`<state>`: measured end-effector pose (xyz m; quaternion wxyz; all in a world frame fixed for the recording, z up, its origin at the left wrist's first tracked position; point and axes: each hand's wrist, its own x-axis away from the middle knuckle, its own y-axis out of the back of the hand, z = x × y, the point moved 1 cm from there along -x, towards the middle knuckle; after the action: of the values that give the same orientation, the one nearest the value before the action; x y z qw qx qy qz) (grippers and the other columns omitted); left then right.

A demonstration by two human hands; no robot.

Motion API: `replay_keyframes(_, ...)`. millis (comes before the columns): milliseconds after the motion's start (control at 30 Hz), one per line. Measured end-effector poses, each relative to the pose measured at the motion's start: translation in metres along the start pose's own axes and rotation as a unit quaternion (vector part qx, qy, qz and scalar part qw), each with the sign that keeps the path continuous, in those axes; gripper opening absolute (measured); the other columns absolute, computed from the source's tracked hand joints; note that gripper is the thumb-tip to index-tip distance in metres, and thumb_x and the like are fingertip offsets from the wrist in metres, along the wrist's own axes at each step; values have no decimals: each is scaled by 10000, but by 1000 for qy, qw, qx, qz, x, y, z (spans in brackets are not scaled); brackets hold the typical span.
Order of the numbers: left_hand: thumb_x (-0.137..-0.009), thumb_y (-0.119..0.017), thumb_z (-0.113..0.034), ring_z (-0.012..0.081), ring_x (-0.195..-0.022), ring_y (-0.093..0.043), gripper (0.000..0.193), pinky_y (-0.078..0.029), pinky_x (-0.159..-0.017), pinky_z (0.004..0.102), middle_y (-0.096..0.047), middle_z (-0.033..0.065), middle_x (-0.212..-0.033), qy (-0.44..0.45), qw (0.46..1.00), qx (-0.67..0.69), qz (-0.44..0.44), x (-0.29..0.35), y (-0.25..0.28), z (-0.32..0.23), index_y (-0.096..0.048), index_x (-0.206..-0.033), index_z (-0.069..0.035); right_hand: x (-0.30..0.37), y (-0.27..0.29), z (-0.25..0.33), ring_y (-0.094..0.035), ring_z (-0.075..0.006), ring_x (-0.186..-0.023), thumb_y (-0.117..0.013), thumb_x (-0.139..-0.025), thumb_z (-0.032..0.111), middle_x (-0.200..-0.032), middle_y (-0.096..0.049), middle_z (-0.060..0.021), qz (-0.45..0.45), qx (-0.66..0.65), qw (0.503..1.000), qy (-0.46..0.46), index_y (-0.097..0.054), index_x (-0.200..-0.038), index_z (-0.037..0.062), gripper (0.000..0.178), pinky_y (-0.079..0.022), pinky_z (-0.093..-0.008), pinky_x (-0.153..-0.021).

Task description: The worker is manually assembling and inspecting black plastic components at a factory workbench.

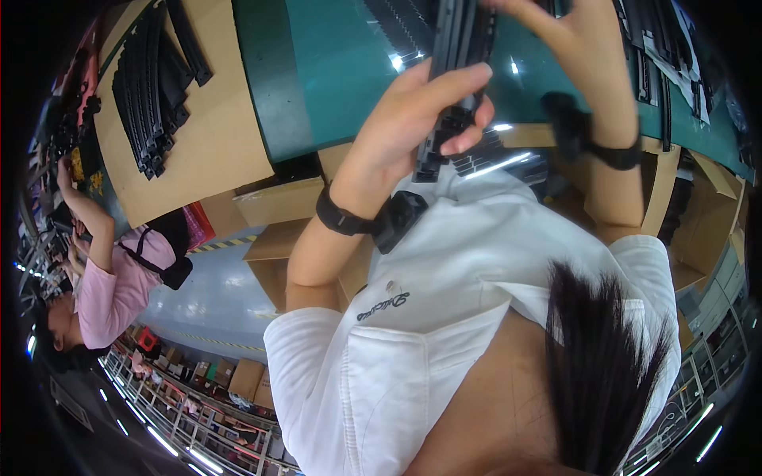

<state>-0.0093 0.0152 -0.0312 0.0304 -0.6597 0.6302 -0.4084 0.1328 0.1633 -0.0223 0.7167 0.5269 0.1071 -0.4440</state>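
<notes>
My left hand [413, 107] is wrapped round a bundle of long, narrow black plastic strips [454, 40], with its thumb across the front. The bundle stands nearly lengthwise in the view, and its far end runs out of the top edge. At the upper right, my right hand [567, 28] is raised close to the far part of the bundle. Motion smears it and the top edge cuts off some fingers, so its grip does not show. Each wrist wears a black strap with a small black box.
A green tabletop [333, 71] lies beneath. On the left, a cardboard sheet [214, 119] bears several black strips [143, 95]; more strips [659, 47] lie far right. Open cardboard boxes [278, 258] stand below the table edge. A person in pink [127, 278] works at left.
</notes>
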Motion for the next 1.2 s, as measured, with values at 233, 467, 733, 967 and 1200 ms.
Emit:
replay_keyframes(233, -1057, -476, -569, 232, -578, -678, 598, -534, -497, 302, -663, 134, -788, -19, 999, -25, 16, -4, -11, 10, -538, -1111, 23, 40, -55, 33, -646, -268, -1160, -513, -1013, 14, -1392, -509, -258, -5, -585, 697, -415, 69, -1618, -46, 842, -534, -328, -974)
replay_keyframes(467, -1025, -427, -655, 278, -627, -719, 708, -583, -531, 339, -673, 156, -782, -82, 996, -42, 7, -18, 5, 22, -526, -1118, 40, 38, -49, 54, -665, -282, -1122, -481, -1016, 21, -1349, -535, -248, 7, -563, 732, -384, -42, -1617, -45, 747, -546, -343, -960)
replay_keyframes(733, -1024, -646, -396, 265, -603, -702, 442, -575, -519, 331, -667, 147, -764, -111, 992, -54, 24, -17, -9, 28, -535, -1103, 24, 41, -45, 49, -674, -281, -1104, -535, -1027, 91, -1264, -585, -199, 49, -583, 678, -445, -334, -1413, -40, 454, -558, -352, -911)
replay_keyframes(967, -1017, -620, -238, 260, -552, -655, 251, -534, -479, 355, -633, 122, -748, -17, 990, 83, 114, -9, -25, 24, -565, -973, 3, 53, -31, 37, -668, -236, -1006, -583, -1039, 451, -1228, -624, -143, 15, -806, 448, -387, -296, -1565, 34, 730, -552, -413, -962)
replay_keyframes(1200, -1061, -541, -372, 231, -548, -635, 415, -509, -486, 322, -602, 95, -729, 96, 948, 170, 253, -29, -42, 37, -588, -959, 27, 77, -54, 4, -594, -105, -679, -649, -1001, 276, -761, -552, 17, -54, -989, 100, -96, -519, -1251, 44, 366, -533, -290, -748)
